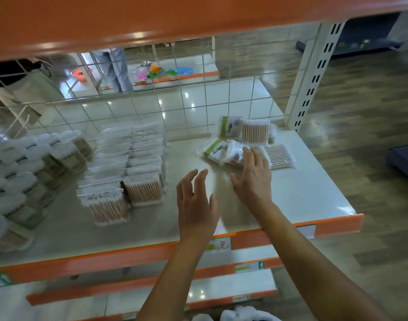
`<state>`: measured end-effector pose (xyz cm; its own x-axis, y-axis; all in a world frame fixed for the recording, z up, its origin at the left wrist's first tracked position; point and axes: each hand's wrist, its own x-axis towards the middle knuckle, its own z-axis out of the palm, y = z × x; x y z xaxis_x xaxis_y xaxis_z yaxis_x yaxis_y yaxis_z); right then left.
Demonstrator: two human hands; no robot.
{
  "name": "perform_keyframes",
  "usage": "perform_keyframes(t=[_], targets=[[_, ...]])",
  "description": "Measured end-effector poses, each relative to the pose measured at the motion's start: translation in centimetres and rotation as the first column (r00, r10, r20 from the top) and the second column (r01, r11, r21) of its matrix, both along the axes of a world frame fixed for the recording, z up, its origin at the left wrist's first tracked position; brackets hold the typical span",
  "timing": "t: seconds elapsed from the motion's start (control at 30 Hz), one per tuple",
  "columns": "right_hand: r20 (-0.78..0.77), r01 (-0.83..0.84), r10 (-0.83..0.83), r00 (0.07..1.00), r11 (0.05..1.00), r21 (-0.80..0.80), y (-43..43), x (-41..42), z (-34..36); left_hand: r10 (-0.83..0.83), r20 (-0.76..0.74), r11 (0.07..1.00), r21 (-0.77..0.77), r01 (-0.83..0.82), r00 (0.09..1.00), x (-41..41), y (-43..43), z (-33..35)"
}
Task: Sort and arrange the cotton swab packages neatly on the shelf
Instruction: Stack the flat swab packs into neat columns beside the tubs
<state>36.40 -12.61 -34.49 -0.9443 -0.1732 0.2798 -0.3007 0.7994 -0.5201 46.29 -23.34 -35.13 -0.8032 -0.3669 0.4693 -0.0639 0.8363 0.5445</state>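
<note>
Here, on the shelf (314, 193), the loose cotton swab packages (255, 133) lie just beyond the right hand (251, 179).
Right of the stacked swab boxes (129, 172) they sprawl askew; its spread, empty fingers (247, 157) reach the nearest bag (233, 152), with the left hand (196, 205), empty too, farther back.

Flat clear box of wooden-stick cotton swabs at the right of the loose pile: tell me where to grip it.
Probably its right edge, coming from the right with the right hand: the flat clear box lies flat on the white shelf, bare shelf on that side, green-labelled bags crowding its left.
</note>
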Motion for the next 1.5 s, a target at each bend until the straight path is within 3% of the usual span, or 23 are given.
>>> perform_keyframes(t=[0.27,0.4,0.73,0.97,1.13,1.27,1.5], targets=[[-0.003,-0.043,0.043,0.999,0.998,0.052,0.4,-1.0,-1.3,0.042,0.09,0.998,0.037,-0.046,0.995,-0.1,-0.1,-0.4],[-0.056,-0.035,0.032,0.998,0.997,-0.062,0.5,-0.6,-1.0,0.053,0.115,0.998,0.021,-0.056,0.992,-0.1,-0.1,-0.4],[-0.064,-0.146,0.137,0.988,0.973,-0.176,1.1,-0.2,-1.6,0.052,0.138,0.996,0.063,-0.062,0.989,0.0,-0.2,-0.2],[-0.241,-0.275,0.194,0.951,0.886,-0.373,1.0,0.5,-0.7,0.063,0.142,0.986,0.146,-0.084,0.988,0.1,-0.1,0.3],[-0.352,-0.453,0.331,0.875,0.815,-0.362,0.9,1.0,-0.4,0.002,0.1,0.948,0.316,-0.034,0.995,0.4,-0.1,1.0],[-0.387,-0.567,0.431,0.815,0.729,-0.384,0.9,1.5,-0.1,0.073,0.048,0.87,0.485,-0.087,0.996,0.7,-0.2,1.8],[-0.364,-0.57,0.442,0.82,0.689,-0.448,0.9,1.7,0.1,0.118,-0.075,0.785,0.618,-0.047,0.99,0.8,-0.5,1.0]])
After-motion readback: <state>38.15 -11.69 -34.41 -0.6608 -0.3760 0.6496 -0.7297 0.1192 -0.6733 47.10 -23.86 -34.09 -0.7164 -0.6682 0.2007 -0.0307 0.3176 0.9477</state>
